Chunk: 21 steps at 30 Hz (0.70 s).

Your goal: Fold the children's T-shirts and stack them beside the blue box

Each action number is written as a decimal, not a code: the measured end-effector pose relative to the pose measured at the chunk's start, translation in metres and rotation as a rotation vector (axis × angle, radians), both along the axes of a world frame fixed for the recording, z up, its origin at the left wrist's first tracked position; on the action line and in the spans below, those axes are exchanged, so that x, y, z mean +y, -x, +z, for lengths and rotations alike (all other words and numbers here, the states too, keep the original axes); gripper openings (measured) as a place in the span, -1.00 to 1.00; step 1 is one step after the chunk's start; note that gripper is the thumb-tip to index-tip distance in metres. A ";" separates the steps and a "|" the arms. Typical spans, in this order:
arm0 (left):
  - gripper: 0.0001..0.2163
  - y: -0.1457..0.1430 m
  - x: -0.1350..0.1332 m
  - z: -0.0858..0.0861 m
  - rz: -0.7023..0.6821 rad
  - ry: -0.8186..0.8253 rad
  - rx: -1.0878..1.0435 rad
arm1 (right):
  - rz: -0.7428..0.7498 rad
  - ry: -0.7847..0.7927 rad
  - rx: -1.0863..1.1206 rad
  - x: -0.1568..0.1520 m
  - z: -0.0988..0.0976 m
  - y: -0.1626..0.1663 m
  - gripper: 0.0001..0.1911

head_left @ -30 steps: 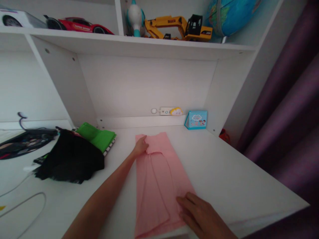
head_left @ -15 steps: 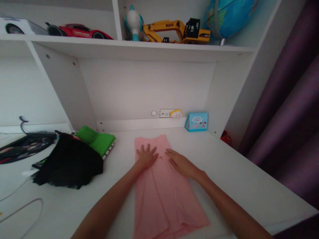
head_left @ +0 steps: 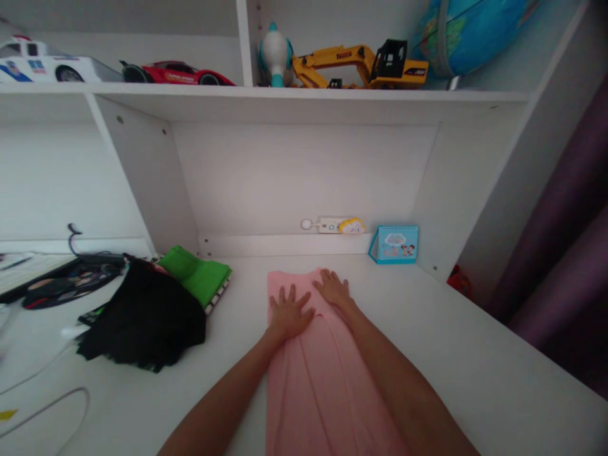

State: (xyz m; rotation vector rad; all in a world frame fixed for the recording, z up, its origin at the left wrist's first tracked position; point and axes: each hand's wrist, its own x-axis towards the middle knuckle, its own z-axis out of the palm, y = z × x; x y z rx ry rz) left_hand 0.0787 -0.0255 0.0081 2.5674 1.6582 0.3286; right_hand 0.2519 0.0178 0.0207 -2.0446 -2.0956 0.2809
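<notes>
A pink garment (head_left: 313,380) lies lengthwise on the white desk, folded into a long panel that widens toward me. My left hand (head_left: 289,315) rests flat on its upper left part, fingers spread. Near the far right corner of the cloth, my right hand (head_left: 334,290) presses down with its fingers apart. Neither hand grips the fabric. The right forearm covers part of the garment's right edge, and its near end runs out of view.
Left of the garment lie a black cloth (head_left: 147,316) and a folded green cloth (head_left: 197,272). A blue desk calendar (head_left: 396,245) and a power strip (head_left: 330,224) are at the back. Above, a shelf (head_left: 304,95) holds a toy excavator (head_left: 365,63) and toy cars.
My right hand has moved away from me, from beside the crease up to the cloth's far right corner. My left hand stays on the cloth. The camera view has shifted slightly.
</notes>
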 end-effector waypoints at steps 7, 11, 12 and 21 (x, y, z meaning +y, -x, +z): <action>-0.47 -0.001 0.002 -0.001 0.005 0.007 -0.001 | 0.160 -0.006 -0.025 -0.056 0.007 0.000 -0.31; -0.46 0.000 0.000 0.002 -0.005 0.030 -0.001 | 0.385 0.006 0.014 -0.151 0.005 -0.015 -0.30; -0.46 0.001 0.000 0.003 -0.013 0.039 0.000 | 0.397 0.003 0.021 -0.176 0.004 -0.021 -0.32; -0.32 -0.001 -0.015 0.029 -0.059 0.083 -0.004 | 0.349 -0.083 -0.036 -0.305 -0.028 -0.050 -0.50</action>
